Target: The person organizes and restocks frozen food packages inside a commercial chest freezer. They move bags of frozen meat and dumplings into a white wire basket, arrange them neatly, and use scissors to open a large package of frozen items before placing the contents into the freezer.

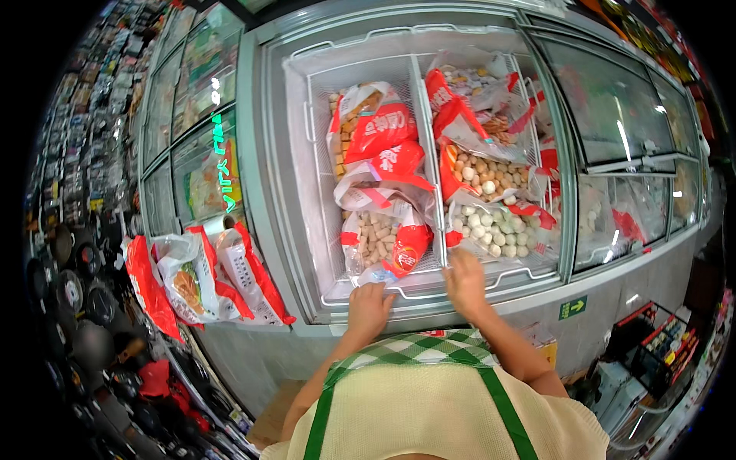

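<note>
My left hand (370, 311) rests at the front rim of a white wire basket (417, 295) inside an open chest freezer, its fingers bent over the edge. Just beyond those fingertips lies a red and clear plastic bag of pale, short food pieces (376, 237). My right hand (466, 283) is by the front end of the wire divider (432, 167), with curled fingers beside a bag of whitish balls (493, 231). Whether either hand grips the wire or a bag edge is hidden. Behind are a bag of brown balls (489, 176) and a bag of golden cubes (347, 138).
Several red and white food bags (198, 279) lie on the freezer's left corner. Glass sliding lids (609, 103) cover the right section, and another glass-topped freezer (201, 138) adjoins on the left. Pans (87, 259) and shelved goods line the far left. A black rack (661, 345) stands lower right.
</note>
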A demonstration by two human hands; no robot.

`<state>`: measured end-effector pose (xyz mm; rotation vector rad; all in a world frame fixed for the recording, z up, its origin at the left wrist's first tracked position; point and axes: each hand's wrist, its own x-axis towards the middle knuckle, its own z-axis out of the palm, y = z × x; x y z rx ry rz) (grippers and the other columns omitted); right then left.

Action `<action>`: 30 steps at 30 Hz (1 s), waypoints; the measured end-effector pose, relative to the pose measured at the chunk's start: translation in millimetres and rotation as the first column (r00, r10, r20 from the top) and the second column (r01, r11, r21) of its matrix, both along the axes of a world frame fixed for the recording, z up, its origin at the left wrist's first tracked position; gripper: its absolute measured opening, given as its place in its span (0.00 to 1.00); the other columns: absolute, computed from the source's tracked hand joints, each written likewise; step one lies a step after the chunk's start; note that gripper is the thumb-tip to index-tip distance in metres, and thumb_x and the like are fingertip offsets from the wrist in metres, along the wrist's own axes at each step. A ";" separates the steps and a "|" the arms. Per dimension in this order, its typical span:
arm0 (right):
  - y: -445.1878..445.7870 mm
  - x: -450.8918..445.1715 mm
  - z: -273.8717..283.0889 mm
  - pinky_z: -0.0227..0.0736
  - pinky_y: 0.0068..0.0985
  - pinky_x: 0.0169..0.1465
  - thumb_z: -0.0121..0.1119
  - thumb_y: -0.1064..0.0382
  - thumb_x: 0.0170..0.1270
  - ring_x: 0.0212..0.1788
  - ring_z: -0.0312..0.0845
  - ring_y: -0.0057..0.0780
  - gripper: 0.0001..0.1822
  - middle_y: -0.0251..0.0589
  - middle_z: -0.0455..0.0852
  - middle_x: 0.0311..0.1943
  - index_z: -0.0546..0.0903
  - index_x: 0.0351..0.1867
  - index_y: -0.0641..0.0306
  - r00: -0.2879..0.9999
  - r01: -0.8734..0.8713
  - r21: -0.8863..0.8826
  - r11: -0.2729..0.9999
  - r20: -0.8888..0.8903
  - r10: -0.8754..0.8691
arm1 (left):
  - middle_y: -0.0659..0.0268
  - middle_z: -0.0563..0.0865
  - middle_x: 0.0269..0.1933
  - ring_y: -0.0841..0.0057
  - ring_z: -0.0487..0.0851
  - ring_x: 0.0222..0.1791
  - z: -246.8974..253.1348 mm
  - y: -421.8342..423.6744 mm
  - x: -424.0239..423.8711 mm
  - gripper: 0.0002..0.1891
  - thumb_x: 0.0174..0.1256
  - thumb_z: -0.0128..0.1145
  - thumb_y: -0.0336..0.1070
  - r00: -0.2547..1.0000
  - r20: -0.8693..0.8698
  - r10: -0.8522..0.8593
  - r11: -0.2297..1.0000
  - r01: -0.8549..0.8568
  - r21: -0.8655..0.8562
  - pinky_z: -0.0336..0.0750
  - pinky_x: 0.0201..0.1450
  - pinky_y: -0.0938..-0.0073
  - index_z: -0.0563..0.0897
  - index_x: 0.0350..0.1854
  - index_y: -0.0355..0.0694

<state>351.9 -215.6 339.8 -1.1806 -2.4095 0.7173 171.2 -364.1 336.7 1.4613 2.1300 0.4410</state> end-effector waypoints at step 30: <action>132.7 -192.2 89.1 0.70 0.39 0.31 0.49 0.72 0.47 0.27 0.77 0.48 0.09 0.51 0.78 0.24 0.76 0.31 0.65 0.870 -0.489 0.233 0.841 0.053 0.491 | 0.61 0.77 0.46 0.59 0.75 0.45 -32.5 44.5 -51.2 0.11 0.51 0.53 0.32 0.989 -0.116 0.091 0.990 -0.102 -0.098 0.73 0.42 0.58 0.80 0.37 0.39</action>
